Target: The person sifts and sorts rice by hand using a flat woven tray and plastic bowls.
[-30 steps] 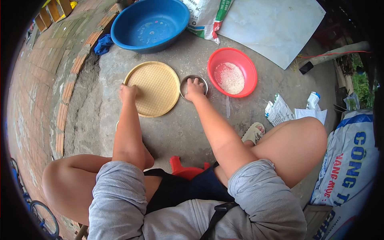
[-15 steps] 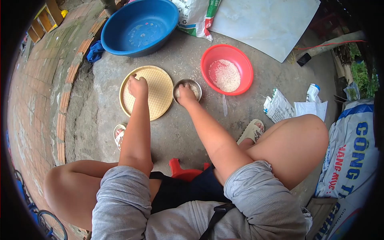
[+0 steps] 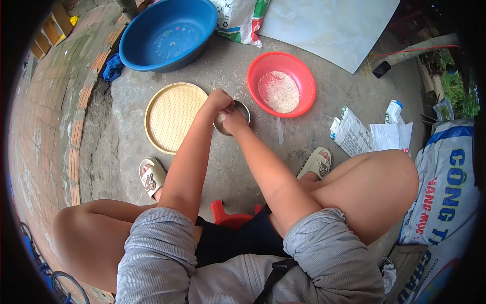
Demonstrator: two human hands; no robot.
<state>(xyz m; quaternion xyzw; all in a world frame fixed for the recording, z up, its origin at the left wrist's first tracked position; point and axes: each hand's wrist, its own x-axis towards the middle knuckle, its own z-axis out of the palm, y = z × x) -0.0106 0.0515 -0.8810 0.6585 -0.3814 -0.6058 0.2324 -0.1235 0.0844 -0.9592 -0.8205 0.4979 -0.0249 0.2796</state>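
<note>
My left hand (image 3: 219, 101) is over the far left side of a small metal bowl (image 3: 246, 112), its fingers curled closed; what is in them is hidden. Close beside it, my right hand (image 3: 235, 122) reaches into the same bowl with bent fingers, and its fingertips are mostly covered. Some pale grains show inside the bowl. To its left lies a round yellow woven tray (image 3: 174, 119), flat on the ground. A red plastic basin (image 3: 310, 93) holding white rice grains (image 3: 279, 92) stands to the bowl's right.
A large blue basin (image 3: 172, 43) stands at the back left, with a printed sack (image 3: 238, 23) and a pale board (image 3: 329, 30) beside it. A phone (image 3: 381, 69) and white bags (image 3: 352, 133) lie to the right. Scattered grains dot the concrete.
My left hand has moved right, from over the woven tray to the metal bowl. My right hand stays at the bowl. The whole view has shifted slightly.
</note>
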